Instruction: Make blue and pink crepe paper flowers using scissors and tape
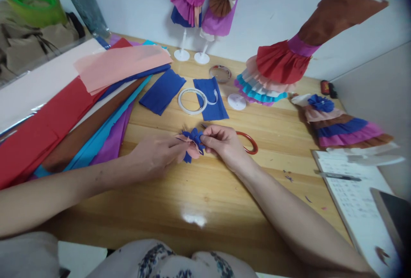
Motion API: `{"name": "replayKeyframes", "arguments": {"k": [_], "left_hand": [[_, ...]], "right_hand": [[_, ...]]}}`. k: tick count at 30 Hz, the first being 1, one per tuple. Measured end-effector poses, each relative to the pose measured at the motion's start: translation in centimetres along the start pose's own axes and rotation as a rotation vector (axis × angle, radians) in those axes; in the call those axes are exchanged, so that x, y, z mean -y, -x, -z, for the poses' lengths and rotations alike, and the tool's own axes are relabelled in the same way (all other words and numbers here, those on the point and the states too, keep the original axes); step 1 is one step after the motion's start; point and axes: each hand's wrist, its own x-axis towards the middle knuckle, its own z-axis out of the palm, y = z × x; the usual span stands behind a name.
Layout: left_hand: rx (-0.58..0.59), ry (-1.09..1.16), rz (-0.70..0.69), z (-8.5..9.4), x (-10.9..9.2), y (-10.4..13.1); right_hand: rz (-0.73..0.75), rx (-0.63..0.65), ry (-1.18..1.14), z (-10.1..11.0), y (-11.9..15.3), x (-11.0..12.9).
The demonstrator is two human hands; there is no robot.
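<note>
A small paper flower [194,136] of blue and peach crepe petals is held between my two hands, just above the wooden table. My left hand [159,152] pinches its peach petals from the left, fingers closed. On the other side, my right hand [221,141] grips a blue petal between thumb and forefinger. Under and behind the right hand lies a pair of scissors with an orange handle [248,142]; most of it is covered by the hand. Beyond the flower rest two blue crepe paper pieces [163,91] and a roll of white tape [192,101].
Crepe paper strips [54,128] in several colours cover the left side. Dress forms in paper skirts stand along the wall, including a large brown-and-red dress [285,66]. At right are another paper dress [349,130], a notebook [346,196] with a pen, and a dark-screened device [393,214].
</note>
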Motion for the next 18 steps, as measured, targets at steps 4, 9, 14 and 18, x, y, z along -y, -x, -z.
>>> {"name": "replayKeyframes", "arguments": {"k": [4,9,14,18], "left_hand": [[0.034,0.053,0.047,0.12,0.07,-0.34],[0.080,0.028,0.038,0.04,0.21,-0.58],[0.004,-0.001,-0.013,-0.27,0.39,-0.21],[-0.029,0.007,-0.008,-0.40,0.46,-0.17]], "right_hand": [[-0.006,0.016,0.005,0.02,0.02,0.01],[-0.027,0.030,0.009,-0.01,0.01,0.01],[-0.020,0.055,0.029,-0.05,0.09,0.01],[-0.010,0.062,0.039,-0.08,0.12,-0.15]]}}
